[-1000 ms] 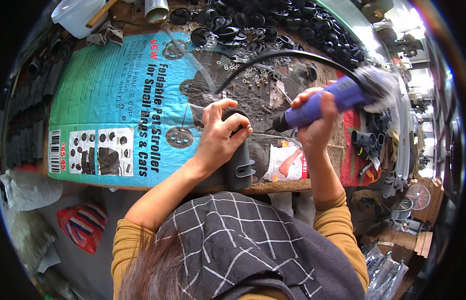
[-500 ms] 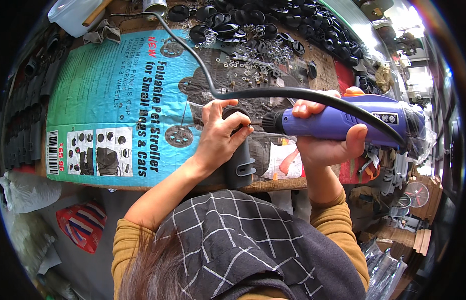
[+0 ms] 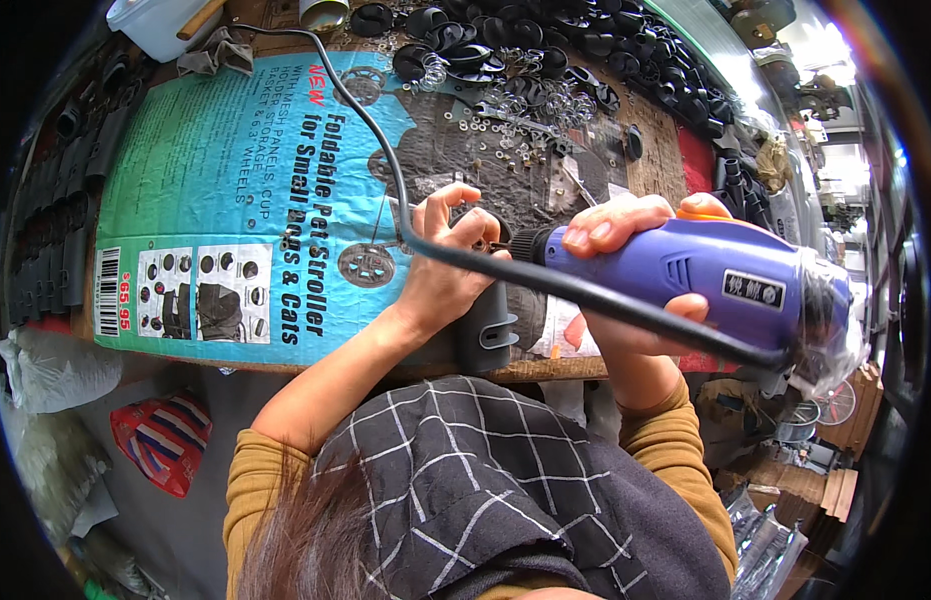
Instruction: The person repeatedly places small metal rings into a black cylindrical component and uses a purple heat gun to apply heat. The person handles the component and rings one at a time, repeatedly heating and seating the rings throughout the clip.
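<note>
My right hand (image 3: 613, 224) is wrapped round a purple electric screwdriver (image 3: 710, 272) with an orange switch and a black nose. It lies nearly level, its bit pointing left. My left hand (image 3: 440, 280) is closed on a dark grey plastic tube-like part (image 3: 482, 335), thumb and forefinger pinched by the bit at its upper end. Whatever small piece is between those fingertips cannot be made out. The screwdriver's thick black cord (image 3: 585, 288) crosses in front of both hands and hides part of them.
A printed cardboard sheet (image 3: 205, 160) covers the bench. Beyond my hands lie loose washers, wire springs (image 3: 555, 105) and a heap of black plastic parts (image 3: 635, 50). Grey tube parts (image 3: 70, 200) line the left edge. A metal can (image 3: 323, 14) and white tub (image 3: 155, 28) stand at the back.
The screwdriver's rear end has tilted toward me and its nose has moved slightly left, closer to my left fingers. Its cord has swung nearer, now passing across my left hand.
</note>
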A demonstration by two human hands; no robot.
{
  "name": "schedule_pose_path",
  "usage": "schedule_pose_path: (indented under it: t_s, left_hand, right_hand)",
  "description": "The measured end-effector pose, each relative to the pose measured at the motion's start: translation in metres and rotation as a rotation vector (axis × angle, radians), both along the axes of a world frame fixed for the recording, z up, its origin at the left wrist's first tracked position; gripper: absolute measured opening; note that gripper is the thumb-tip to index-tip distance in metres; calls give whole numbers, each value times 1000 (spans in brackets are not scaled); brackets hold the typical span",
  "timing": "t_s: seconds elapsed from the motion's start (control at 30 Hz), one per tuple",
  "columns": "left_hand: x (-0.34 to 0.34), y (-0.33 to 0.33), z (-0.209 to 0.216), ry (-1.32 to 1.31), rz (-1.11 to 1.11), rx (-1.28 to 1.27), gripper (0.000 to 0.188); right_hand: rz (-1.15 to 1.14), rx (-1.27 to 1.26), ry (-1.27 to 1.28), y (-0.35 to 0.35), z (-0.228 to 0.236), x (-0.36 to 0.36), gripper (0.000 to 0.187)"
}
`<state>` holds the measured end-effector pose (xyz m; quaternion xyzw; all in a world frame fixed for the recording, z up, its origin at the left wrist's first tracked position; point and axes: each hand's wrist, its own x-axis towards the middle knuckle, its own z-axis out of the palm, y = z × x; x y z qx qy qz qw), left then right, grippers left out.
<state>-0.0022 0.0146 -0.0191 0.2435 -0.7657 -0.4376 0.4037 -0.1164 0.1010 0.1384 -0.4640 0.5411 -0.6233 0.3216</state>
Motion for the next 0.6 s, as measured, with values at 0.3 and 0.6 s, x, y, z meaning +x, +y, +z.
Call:
schedule_pose_path:
  t_s: [0.3, 0.6]
  left_hand:
    - [0, 0, 1, -37, -7, 61, 28]
    - [-1, -3, -2, -61, -6, 24, 52]
  right_hand:
    - [5, -45, -45, -6, -9, 8, 64]
    - [89, -18, 81, -14, -12, 2, 72]
